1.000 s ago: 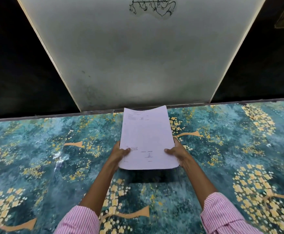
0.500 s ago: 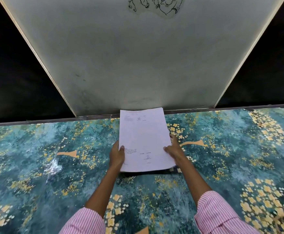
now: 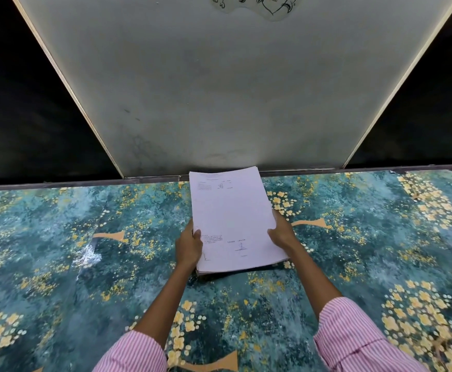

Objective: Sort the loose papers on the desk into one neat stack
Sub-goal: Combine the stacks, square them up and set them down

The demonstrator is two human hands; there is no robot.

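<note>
Teal floral desk cover point(image 3: 85, 264), grey panel point(image 3: 219, 89) behind; left grip point(image 3: 190, 245), right grip point(image 3: 281, 232) clasp paper stack point(image 3: 233, 218) sides.

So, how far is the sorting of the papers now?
Done: the papers form one stack, its edges nearly even. In hand: the left hand and right hand grip its sides, thumbs on top; a dark shadow under the near edge suggests it is not flat on the desk. Left: probably lay it down, square the edges, let go.

Pink-and-white striped sleeves point(image 3: 354, 336) rolled up, forearms and hands bare.
</note>
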